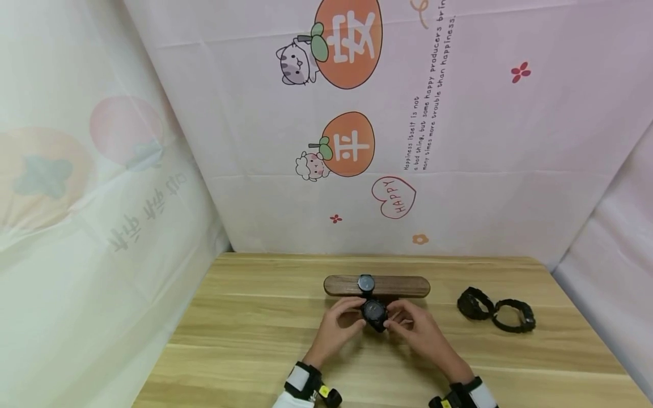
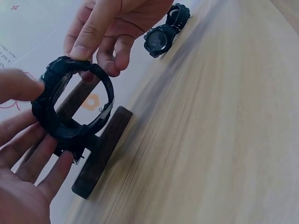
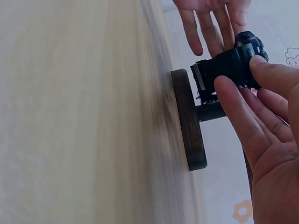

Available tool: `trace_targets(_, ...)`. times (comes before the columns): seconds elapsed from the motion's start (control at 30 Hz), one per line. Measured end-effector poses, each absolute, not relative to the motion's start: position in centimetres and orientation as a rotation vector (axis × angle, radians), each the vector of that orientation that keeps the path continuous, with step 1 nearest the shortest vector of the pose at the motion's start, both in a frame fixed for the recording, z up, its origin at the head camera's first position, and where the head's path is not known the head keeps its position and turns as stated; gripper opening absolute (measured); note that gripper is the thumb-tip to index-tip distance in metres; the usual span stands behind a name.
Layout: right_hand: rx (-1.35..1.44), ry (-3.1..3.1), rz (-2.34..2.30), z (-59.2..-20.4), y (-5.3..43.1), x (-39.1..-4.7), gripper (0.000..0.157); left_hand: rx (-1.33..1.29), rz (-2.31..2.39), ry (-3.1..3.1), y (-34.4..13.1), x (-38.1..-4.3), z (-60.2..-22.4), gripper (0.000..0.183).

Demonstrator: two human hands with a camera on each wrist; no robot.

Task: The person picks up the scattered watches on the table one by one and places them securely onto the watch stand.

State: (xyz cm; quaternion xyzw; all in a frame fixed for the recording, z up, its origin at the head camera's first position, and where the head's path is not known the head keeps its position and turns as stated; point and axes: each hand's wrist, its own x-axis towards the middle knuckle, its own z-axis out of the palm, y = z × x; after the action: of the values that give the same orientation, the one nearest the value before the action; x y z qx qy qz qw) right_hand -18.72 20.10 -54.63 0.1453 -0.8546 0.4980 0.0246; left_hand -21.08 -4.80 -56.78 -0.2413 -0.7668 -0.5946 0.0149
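Note:
Between both hands is a black wristwatch [image 1: 374, 313], its strap closed into a loop. My right hand [image 1: 415, 326] pinches it between thumb and fingers on the right side. On the other side, my left hand [image 1: 336, 326] has its thumb and fingers at the watch's edge; in the left wrist view the fingers of the left hand [image 2: 28, 172] reach under the loop [image 2: 46, 105]. Just beyond the held watch stands a dark wooden watch stand [image 1: 398, 287] with a bar on top. A second watch [image 1: 366, 283] with a round dial is strapped around that bar.
Two more black watches, one [image 1: 474, 304] beside the other [image 1: 515, 317], lie on the right of the wooden table [image 1: 245, 328]. A printed white cloth [image 1: 484, 141] hangs behind the table, and more cloth covers the left and right sides.

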Motion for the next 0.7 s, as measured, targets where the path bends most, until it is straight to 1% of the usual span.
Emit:
trace_targets(0.13,0.464,-2.626,1.573,-54.76,19.94,-18.72,0.04,-0.747,-1.791,-2.445,-4.66,-21.02,-56.86,0.052)
trace_targets(0.27,0.492,-2.609,1.594,-54.79,19.76,-18.66,0.049,-0.746,-1.721,-2.492,-4.52,-20.91,-56.85,0.058)
trace_targets(0.43,0.508,-2.614,1.606,-54.65,19.48,-18.5,0.054,-0.768,-1.72,-2.514,-4.44,-20.7,-56.57,0.065)
trace_targets(0.57,0.542,-2.614,1.552,-54.61,19.31,-18.52,0.059,-0.775,-1.735,-2.51,-4.39,-20.7,-56.49,0.065)
trace_targets(0.7,0.625,-2.578,1.369,-54.8,19.35,-18.62,0.068,-0.81,-1.714,-2.496,-4.29,-20.84,-56.5,0.063)
